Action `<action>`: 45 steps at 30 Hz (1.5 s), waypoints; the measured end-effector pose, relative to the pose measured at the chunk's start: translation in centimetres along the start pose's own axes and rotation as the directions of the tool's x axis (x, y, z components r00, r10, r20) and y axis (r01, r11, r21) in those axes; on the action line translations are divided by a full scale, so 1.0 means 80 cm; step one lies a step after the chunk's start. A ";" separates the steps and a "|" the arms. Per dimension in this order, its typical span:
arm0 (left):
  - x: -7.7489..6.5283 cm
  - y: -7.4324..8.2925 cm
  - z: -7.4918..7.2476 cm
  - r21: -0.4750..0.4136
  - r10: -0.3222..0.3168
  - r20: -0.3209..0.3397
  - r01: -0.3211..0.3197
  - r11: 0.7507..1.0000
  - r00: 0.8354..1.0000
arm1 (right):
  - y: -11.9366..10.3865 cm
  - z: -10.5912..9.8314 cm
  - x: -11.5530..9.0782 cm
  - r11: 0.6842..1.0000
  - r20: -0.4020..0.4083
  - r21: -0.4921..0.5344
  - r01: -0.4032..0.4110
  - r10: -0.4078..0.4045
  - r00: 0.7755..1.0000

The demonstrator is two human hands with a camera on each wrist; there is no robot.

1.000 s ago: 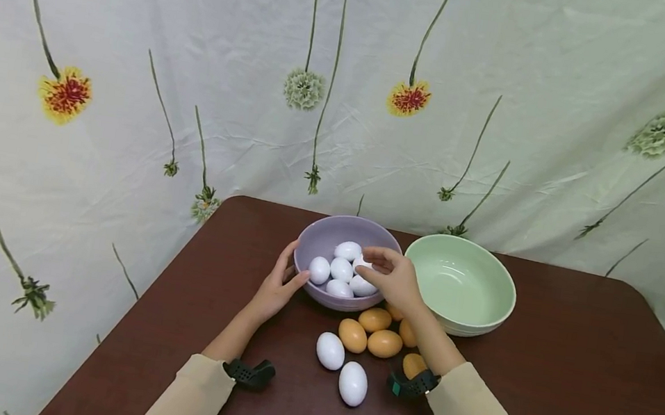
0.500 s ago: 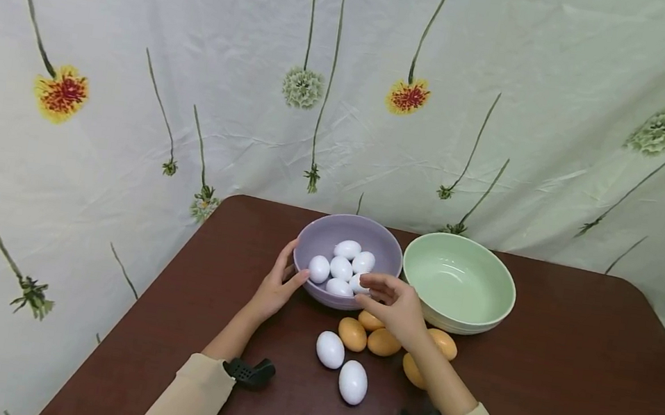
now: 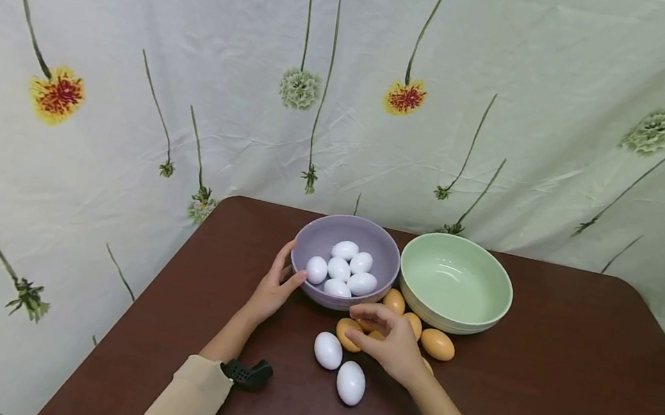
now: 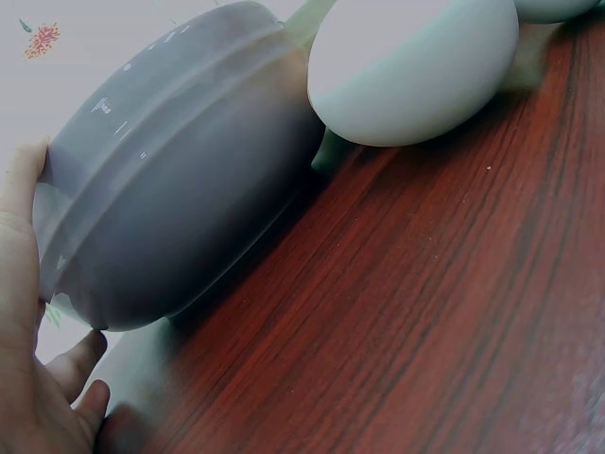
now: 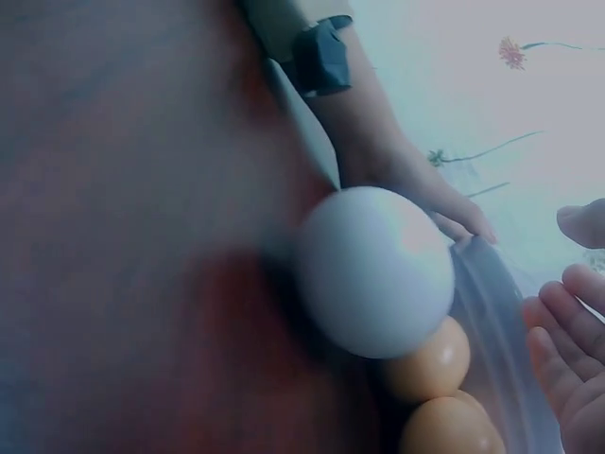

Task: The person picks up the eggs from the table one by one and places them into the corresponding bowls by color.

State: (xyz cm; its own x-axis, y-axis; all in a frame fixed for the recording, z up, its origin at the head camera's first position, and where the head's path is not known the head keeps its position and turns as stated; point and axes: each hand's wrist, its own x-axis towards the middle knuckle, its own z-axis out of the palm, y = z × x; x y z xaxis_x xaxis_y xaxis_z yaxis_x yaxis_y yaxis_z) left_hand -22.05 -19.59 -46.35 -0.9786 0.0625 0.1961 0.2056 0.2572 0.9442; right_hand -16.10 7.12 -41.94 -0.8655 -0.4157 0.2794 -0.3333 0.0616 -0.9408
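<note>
I see left hand (image 3: 272, 291) gripping purple bowl (image 3: 325, 235) near far edge of desk (image 3: 568, 379); right hand (image 3: 393, 345), thumb and fingers apart, over orange eggs (image 3: 414, 323).

Upright purple bowl (image 3: 322, 234), six white eggs (image 3: 339, 269) inside, orange eggs (image 3: 394, 301) just outside, two white eggs (image 3: 351, 383) nearby

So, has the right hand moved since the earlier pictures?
Yes. The right hand has pulled back from over the purple bowl to the orange eggs in front.

Six o'clock: purple bowl (image 3: 336, 230), white eggs (image 3: 339, 269) are showing. Five: orange eggs (image 3: 437, 345). Four: green bowl (image 3: 453, 290). Twelve: flower-patterned cloth (image 3: 367, 37).
</note>
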 end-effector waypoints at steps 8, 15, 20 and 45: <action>0.000 0.001 -0.001 -0.001 0.001 0.004 -0.001 1.000 1.000 | 0.010 0.000 -0.025 0.999 0.059 -0.037 -0.001 0.003 0.998; -0.001 0.000 -0.001 0.003 0.000 0.009 0.000 1.000 1.000 | 0.018 0.000 -0.043 0.995 0.122 -0.066 0.068 -0.060 0.991; -0.010 0.034 -0.004 -0.018 -0.024 0.045 0.025 1.000 0.999 | 0.020 -0.001 -0.051 0.992 0.157 -0.082 0.094 -0.080 0.984; -0.001 0.004 -0.002 -0.002 -0.027 0.015 0.027 1.000 1.000 | 0.033 -0.005 -0.065 0.914 0.240 -0.329 0.240 -0.164 0.957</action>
State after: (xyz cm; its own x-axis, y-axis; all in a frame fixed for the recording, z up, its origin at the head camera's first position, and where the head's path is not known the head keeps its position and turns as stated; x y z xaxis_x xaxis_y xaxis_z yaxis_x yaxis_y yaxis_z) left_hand -21.87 -19.70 -46.05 -0.9836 0.0696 0.1663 0.1787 0.2571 0.9497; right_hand -12.64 9.80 -45.82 -0.6833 -0.6259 0.3759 -0.6347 0.2548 -0.7295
